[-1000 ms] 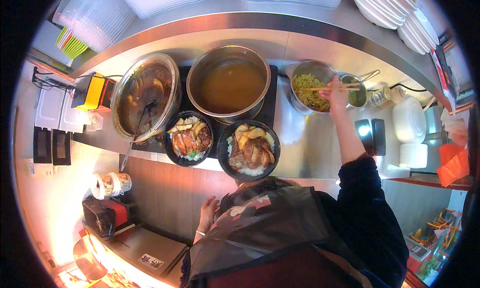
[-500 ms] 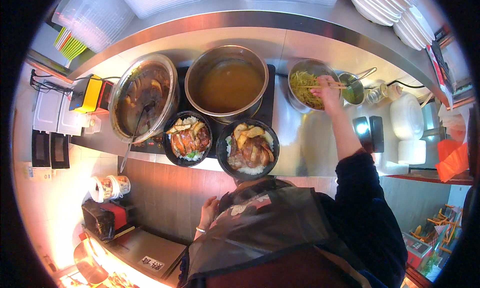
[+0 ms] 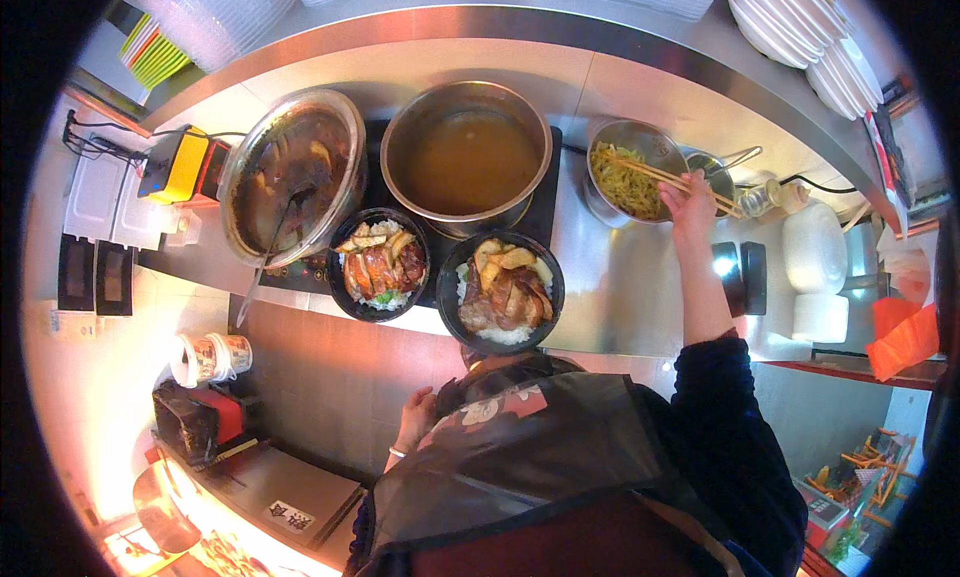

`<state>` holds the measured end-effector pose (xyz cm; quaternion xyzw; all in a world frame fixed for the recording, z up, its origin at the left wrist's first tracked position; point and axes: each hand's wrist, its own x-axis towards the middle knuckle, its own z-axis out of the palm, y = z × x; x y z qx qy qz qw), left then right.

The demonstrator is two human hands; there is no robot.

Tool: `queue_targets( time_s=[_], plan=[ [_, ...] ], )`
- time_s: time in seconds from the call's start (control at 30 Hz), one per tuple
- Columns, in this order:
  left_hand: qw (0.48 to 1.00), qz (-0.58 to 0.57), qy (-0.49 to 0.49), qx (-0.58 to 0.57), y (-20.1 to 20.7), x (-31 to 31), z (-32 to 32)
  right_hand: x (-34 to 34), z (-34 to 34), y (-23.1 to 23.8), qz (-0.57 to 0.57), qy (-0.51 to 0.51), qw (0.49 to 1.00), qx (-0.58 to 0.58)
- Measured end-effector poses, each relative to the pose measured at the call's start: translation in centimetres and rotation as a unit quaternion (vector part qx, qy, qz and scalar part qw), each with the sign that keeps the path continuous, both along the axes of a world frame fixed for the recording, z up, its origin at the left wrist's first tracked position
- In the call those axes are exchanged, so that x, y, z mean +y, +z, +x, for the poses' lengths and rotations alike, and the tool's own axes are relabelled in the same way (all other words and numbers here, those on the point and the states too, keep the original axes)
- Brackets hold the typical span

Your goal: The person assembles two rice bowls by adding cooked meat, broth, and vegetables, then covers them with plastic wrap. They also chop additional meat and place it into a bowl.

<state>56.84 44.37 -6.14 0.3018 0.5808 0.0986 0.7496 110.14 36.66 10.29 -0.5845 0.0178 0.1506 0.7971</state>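
Observation:
My right hand (image 3: 690,207) is closed around a pair of long wooden chopsticks (image 3: 652,170). Their tips reach into a steel pot (image 3: 606,134) of yellowish-green shredded vegetables (image 3: 622,183). Beside that pot, partly behind my hand, is a smaller steel container (image 3: 722,184) with a ladle handle (image 3: 741,157) rising from it. Low by my body, my left hand (image 3: 416,417) hangs with loosely bent fingers, partly covered by the apron; I see nothing in it. Two black bowls stand near the counter's front edge: the left bowl (image 3: 345,302) and right bowl (image 3: 452,322) hold rice topped with sliced meat.
A big steel pot (image 3: 388,167) of brown broth stands on the black cooktop (image 3: 540,212). Left of it, a wide steel basin (image 3: 350,127) holds dark braised food and a ladle (image 3: 258,277). White plates (image 3: 765,27) and clear plastic containers (image 3: 225,17) sit on the shelf above.
My right hand has risen slightly and drawn right, away from the pot's middle. The chopsticks now slant down to the right instead of lying nearly level. The view has shifted a little.

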Motion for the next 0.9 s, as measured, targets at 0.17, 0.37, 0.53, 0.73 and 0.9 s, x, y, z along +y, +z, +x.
queue_targets(
  time_s=[0.17,0.37,0.53,0.73,0.9],
  plan=[
    [0.994,0.037,-0.088,0.047,-0.2,0.7,0.4,-2.4,-0.1,0.9,-0.003,0.020,0.999,-0.030],
    [0.998,0.019,-0.052,0.006,-1.2,0.8,0.4,-1.3,-0.3,1.4,-0.141,0.131,0.974,-0.123],
    [0.995,0.039,-0.085,0.024,-0.6,1.3,0.6,2.5,-0.2,-1.4,-0.255,0.171,0.931,-0.197],
    [0.999,0.019,-0.043,0.024,-0.4,0.6,-0.1,2.1,0.7,-2.0,-0.094,0.033,0.988,-0.117],
    [0.998,0.036,-0.047,0.030,-1.8,0.2,-0.8,-0.5,0.6,0.0,-0.057,0.039,0.996,-0.061]
  ],
)
